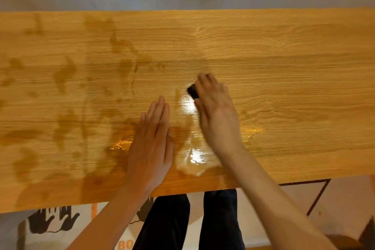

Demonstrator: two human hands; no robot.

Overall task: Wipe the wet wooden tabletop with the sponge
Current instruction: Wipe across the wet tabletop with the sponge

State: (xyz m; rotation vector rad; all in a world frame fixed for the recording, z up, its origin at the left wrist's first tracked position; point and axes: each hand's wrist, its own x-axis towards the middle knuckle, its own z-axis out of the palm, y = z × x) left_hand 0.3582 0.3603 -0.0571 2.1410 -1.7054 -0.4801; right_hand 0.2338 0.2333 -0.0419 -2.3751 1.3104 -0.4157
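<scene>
While the right hand [215, 105] curls over a small dark sponge [192, 91] and presses it down near the middle of the wooden tabletop [294, 50], the left hand [151, 144] lies flat, fingers straight together, beside a shiny puddle [194, 156] at the near edge. Dark wet smears [65, 75] blotch the left side.

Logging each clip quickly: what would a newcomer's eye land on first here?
First, the right hand pressing a small dark sponge onto the orange-brown wooden tabletop, just right of centre. Next, the glossy wet pool near the front edge, between the wrists. The left hand rests flat beside it, with darker damp patches across the table's left half.
</scene>
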